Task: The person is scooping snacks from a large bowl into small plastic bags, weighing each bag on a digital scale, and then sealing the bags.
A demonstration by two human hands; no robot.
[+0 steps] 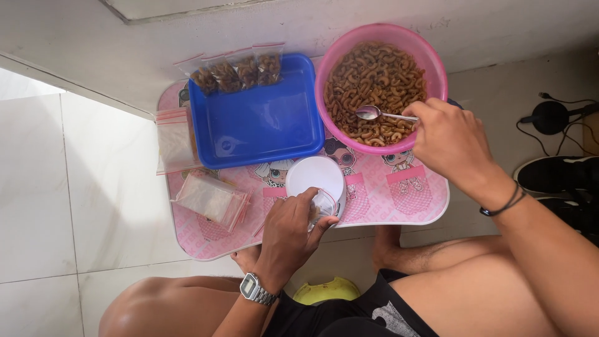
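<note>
My right hand point(450, 143) grips a metal spoon point(373, 113) whose bowl rests on brown curled macaroni snacks in a round pink bowl point(437, 65). My left hand point(288, 232) holds a small clear zip bag point(322, 206) open against a white kitchen scale point(313, 175) on the small pink table point(380, 193). A blue tray point(262, 125) sits left of the bowl, with several filled zip bags point(237, 72) leaning on its far rim.
Empty zip bags lie left of the tray point(175, 140), and a stack of them point(211, 198) lies on the table's left part. A black shoe point(558, 175) and a black cabled device point(552, 115) sit on the floor at right. My bare legs flank the table.
</note>
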